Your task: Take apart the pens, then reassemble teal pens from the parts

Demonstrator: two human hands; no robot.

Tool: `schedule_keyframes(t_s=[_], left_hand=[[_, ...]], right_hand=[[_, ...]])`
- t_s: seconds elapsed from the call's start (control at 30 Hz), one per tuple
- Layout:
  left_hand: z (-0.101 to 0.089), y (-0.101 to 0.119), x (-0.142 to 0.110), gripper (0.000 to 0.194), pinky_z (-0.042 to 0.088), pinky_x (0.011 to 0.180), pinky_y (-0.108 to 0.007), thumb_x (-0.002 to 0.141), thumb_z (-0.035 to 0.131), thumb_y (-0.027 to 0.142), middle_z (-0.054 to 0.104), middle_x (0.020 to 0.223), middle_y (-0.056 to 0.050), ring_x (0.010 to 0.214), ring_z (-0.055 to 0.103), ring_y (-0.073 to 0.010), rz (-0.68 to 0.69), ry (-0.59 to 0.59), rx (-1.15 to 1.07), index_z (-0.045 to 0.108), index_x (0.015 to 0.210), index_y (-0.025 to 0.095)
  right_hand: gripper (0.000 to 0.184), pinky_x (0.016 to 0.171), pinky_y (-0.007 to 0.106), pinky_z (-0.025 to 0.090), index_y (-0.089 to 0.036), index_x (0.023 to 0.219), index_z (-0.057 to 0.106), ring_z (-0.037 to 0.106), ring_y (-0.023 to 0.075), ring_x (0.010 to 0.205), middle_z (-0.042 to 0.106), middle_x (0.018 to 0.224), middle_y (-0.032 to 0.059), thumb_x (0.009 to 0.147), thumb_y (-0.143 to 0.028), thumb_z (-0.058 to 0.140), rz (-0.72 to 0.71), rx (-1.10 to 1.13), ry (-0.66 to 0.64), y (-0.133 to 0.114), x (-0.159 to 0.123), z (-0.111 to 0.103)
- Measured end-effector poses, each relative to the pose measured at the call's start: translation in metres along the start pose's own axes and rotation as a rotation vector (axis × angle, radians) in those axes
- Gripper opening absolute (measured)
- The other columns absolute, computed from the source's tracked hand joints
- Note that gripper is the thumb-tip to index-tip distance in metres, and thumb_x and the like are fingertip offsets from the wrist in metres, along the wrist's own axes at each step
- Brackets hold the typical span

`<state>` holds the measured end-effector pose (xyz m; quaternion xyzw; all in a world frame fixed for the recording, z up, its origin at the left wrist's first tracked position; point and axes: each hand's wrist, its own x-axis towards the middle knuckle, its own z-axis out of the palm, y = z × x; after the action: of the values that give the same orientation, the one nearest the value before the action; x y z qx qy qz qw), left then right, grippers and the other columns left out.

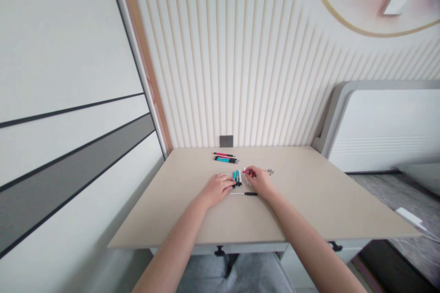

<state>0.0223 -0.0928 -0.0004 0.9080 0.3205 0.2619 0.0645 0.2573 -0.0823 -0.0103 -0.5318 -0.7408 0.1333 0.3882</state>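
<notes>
My left hand (220,187) lies low over the desk, fingers stretched to the right. Its fingertips reach the black lower end of the nearest teal pen barrel (234,176). Beside that stand out a second teal barrel (237,176) and a white barrel (239,176), in a row. Pinched in my right hand (260,181) is a small red pen part (246,172); the fingers hide most of it. Several thin white sticks (249,182) lie below the right fingers. A screwdriver-like tool (250,194) with a black handle and thin shaft rests nearer to me.
Farther back on the beige desk (172,210) lie a red pen (223,154) and several teal and black pens (225,160). Small grey pieces (270,172) sit right of my right hand. A dark socket (226,141) is on the ribbed wall behind.
</notes>
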Motion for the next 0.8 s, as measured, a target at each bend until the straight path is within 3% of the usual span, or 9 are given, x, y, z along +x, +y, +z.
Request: schedule_keyframes(t_s=[0.27,0.4,0.8], left_hand=[[0.0011,0.0013,0.001,0.03,0.041,0.094,-0.038,0.093,0.05,0.022,0.065,0.114,-0.005,0.106,0.056,-0.0215,-0.007,-0.059,0.074,0.066,0.117,0.03],[0.0002,0.0036,0.0016,0.03,0.042,0.093,-0.036,0.094,0.048,0.021,0.064,0.113,-0.004,0.106,0.056,-0.0206,-0.008,-0.082,0.118,0.066,0.115,0.03],[-0.0012,0.006,0.0015,0.033,0.042,0.094,-0.035,0.092,0.05,0.016,0.061,0.115,-0.004,0.108,0.054,-0.0198,0.011,-0.082,0.154,0.064,0.118,0.031]], right_hand=[[0.015,0.079,0.026,0.041,-0.021,0.093,0.067,0.061,0.0181,0.086,0.069,0.086,0.0036,0.087,-0.027,0.056,-0.054,-0.175,-0.055,-0.0091,-0.0009,0.0001],[0.018,0.082,0.025,0.04,-0.022,0.095,0.068,0.06,0.0173,0.09,0.069,0.089,0.0026,0.082,-0.015,0.057,-0.064,-0.16,-0.113,-0.0102,-0.0011,0.0012],[0.012,0.085,0.028,0.038,-0.022,0.088,0.069,0.059,0.0182,0.093,0.068,0.092,0.0032,0.085,-0.018,0.058,-0.111,-0.169,-0.151,-0.0019,-0.0004,0.0085]])
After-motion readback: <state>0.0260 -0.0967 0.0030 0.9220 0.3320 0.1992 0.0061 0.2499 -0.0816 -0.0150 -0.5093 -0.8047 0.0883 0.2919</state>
